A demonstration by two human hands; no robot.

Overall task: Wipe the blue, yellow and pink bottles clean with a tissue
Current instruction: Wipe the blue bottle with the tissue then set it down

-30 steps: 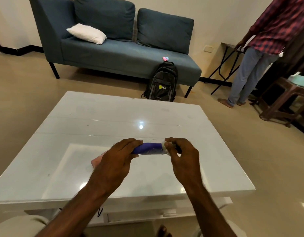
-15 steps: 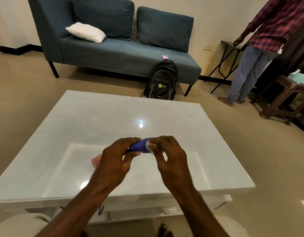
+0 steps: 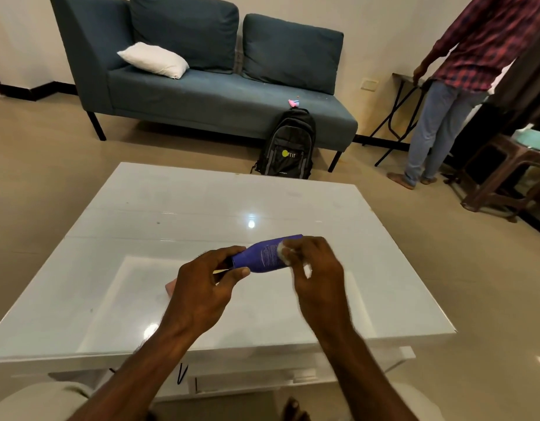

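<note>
I hold the blue bottle (image 3: 264, 256) sideways above the white table (image 3: 141, 226), its printed label facing me. My left hand (image 3: 206, 287) grips its cap end. My right hand (image 3: 315, 265) presses a crumpled white tissue (image 3: 283, 250) against the bottle's right half. A pink bottle (image 3: 170, 286) lies on the table, mostly hidden behind my left hand. A sliver of yellow (image 3: 221, 271) shows under my left fingers; I cannot tell what it is.
A blue sofa (image 3: 220, 95) with a white pillow (image 3: 153, 59) stands beyond the table, with a black backpack (image 3: 288, 147) leaning on it. A person (image 3: 457, 80) stands at the right by a folding table; a brown stool (image 3: 511, 174) is nearby.
My right hand with the tissue slid left along the bottle, then back toward the right end. The bottle's right end has tilted upward and its label has turned into view.
</note>
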